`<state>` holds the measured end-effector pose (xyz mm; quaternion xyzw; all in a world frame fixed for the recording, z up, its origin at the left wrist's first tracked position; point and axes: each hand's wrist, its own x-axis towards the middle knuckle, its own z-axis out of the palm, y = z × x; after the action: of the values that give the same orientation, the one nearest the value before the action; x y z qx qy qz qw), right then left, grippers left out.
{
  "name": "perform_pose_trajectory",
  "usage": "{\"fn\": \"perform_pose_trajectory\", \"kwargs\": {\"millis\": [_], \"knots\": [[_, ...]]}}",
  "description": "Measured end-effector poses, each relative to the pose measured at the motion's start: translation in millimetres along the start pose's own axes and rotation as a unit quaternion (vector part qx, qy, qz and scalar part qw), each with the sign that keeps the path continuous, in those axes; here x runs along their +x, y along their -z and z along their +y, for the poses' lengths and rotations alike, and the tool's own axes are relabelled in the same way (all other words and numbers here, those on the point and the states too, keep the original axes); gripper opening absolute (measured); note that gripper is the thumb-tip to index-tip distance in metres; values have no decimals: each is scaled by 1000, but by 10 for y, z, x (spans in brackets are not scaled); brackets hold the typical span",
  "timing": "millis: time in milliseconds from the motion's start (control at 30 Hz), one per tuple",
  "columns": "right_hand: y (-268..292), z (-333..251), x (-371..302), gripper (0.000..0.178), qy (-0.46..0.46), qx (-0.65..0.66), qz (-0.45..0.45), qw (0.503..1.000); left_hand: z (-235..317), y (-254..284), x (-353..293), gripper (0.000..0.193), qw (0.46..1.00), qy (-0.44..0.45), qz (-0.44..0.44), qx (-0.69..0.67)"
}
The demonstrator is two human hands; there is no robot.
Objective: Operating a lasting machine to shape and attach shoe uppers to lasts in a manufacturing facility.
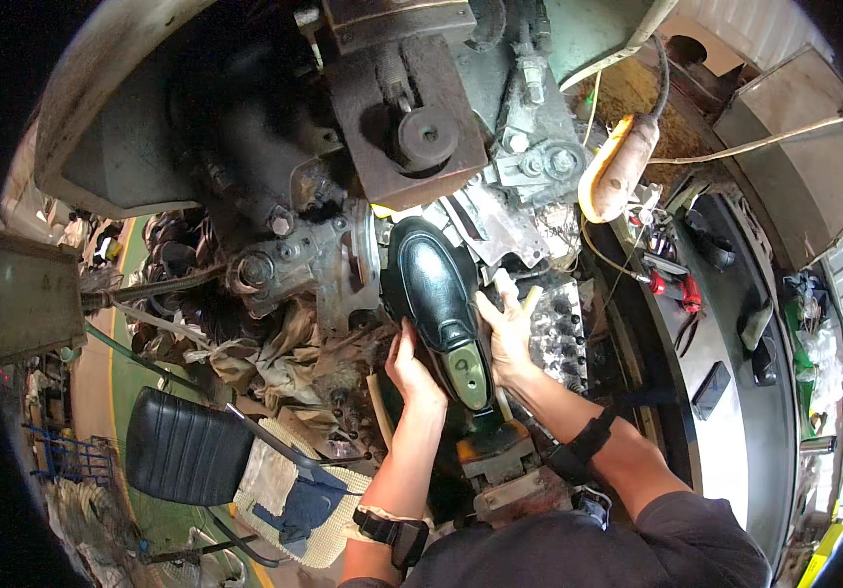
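Observation:
A black leather slip-on shoe [431, 279] sits on a green last [467, 376], its toe pointing away from me under the machine's dark metal block [409, 127]. My left hand [414, 376] is closed on the shoe's left side, with its fingers partly hidden behind the edge. Along the right side, my right hand [509, 328] lies close against the shoe near the opening. Its thumb and fingers are spread apart, and the fingers point away from the shoe toward the machine.
A lit work lamp [621, 169] hangs at the upper right. Beyond it runs a curved grey bench [725, 431] with a phone [711, 390] and red-handled pliers [688, 292]. A black chair [186, 446] stands at the lower left, near piled leather scraps [284, 358].

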<state>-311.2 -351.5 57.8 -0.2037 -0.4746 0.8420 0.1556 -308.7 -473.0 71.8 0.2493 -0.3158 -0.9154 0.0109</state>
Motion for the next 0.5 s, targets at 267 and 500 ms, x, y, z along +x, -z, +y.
{"fn": "perform_pose_trajectory", "kwargs": {"millis": [267, 500], "knots": [[-94, -254, -101, 89, -110, 150, -28, 982, 29, 8, -15, 39, 995, 67, -28, -62], [-61, -397, -100, 39, -154, 93, -66, 981, 33, 278, 54, 37, 983, -2, 0, 186]]}}
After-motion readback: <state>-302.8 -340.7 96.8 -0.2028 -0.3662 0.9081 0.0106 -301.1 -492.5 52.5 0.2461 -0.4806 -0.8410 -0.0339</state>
